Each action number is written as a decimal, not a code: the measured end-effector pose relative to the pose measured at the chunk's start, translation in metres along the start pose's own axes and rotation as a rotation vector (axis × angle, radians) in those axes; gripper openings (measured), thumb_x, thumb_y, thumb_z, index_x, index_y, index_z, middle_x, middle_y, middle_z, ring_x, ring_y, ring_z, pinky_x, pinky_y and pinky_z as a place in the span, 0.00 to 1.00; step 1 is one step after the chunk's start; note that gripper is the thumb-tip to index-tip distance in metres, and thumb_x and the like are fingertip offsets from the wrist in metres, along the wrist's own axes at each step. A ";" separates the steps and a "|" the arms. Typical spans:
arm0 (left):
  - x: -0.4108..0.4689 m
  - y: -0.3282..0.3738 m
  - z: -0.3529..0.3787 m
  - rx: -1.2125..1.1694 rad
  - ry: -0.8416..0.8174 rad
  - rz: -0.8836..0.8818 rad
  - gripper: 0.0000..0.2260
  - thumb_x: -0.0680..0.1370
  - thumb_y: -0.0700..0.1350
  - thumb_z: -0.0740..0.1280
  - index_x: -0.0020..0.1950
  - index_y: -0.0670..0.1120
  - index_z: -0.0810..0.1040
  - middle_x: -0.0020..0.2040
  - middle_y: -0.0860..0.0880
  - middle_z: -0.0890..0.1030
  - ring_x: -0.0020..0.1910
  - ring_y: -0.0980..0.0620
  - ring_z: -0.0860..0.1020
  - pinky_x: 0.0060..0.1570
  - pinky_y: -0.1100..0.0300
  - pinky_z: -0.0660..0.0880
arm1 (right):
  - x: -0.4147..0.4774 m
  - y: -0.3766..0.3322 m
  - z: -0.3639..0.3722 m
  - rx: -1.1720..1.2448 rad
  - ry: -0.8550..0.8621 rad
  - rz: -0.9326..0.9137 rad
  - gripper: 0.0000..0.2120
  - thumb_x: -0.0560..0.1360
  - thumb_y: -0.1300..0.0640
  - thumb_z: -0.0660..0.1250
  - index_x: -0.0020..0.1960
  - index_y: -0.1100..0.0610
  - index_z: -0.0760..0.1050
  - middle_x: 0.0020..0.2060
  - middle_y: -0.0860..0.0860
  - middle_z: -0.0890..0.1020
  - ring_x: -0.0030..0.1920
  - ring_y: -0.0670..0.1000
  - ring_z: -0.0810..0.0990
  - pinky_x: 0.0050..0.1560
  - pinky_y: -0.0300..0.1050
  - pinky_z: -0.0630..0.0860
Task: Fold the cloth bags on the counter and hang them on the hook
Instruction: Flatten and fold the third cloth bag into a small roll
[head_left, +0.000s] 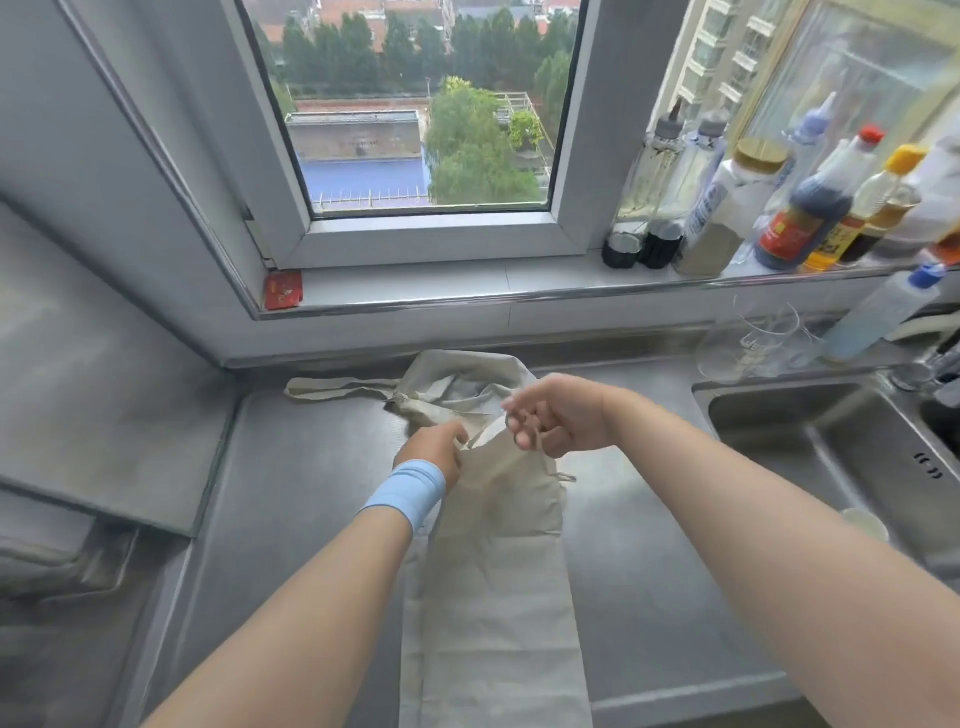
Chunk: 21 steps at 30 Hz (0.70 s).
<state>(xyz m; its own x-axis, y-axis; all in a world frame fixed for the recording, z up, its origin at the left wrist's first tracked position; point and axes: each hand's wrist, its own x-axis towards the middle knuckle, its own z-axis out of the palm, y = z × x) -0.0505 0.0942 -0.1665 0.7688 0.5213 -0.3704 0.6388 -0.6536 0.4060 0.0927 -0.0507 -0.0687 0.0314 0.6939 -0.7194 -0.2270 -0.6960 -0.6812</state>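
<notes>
both hands (556, 415) gripping cloth bag (498, 571)

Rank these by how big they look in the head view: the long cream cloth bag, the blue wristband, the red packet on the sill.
1. Long cream cloth bag, by far the largest.
2. Blue wristband on the left wrist.
3. Red packet on the window sill, though it lies farther from the camera, so its true size against the wristband is unsure.

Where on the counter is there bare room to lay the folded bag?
Bare steel lies left of the long cloth bag, up to the grey board, and right of it toward the sink. The back is crowded: the crumpled bag, the glass, and bottles on the sill.
</notes>
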 end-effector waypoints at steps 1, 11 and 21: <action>-0.002 -0.004 -0.002 -0.013 -0.018 0.006 0.14 0.75 0.42 0.63 0.58 0.57 0.73 0.53 0.54 0.81 0.52 0.49 0.79 0.51 0.57 0.76 | -0.001 -0.005 0.003 -0.006 0.034 -0.026 0.14 0.78 0.51 0.60 0.36 0.54 0.74 0.32 0.51 0.78 0.23 0.46 0.60 0.31 0.43 0.49; -0.033 0.036 -0.058 -1.146 0.009 -0.100 0.05 0.78 0.40 0.60 0.45 0.48 0.73 0.43 0.43 0.79 0.21 0.51 0.69 0.23 0.65 0.64 | 0.028 -0.015 0.044 0.204 0.460 -0.289 0.07 0.80 0.64 0.64 0.53 0.66 0.79 0.43 0.61 0.77 0.34 0.53 0.81 0.32 0.43 0.80; -0.025 -0.026 -0.064 -0.773 0.116 -0.117 0.10 0.78 0.41 0.62 0.37 0.46 0.77 0.29 0.49 0.75 0.24 0.50 0.70 0.29 0.62 0.66 | 0.045 -0.013 0.041 -0.281 0.735 -0.270 0.12 0.75 0.56 0.65 0.51 0.63 0.81 0.44 0.57 0.82 0.36 0.51 0.81 0.35 0.46 0.78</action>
<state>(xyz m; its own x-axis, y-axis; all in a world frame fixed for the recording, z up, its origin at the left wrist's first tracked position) -0.0845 0.1327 -0.1140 0.6662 0.6452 -0.3741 0.5230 -0.0466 0.8511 0.0568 -0.0030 -0.0869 0.6995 0.6139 -0.3659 0.1274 -0.6109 -0.7814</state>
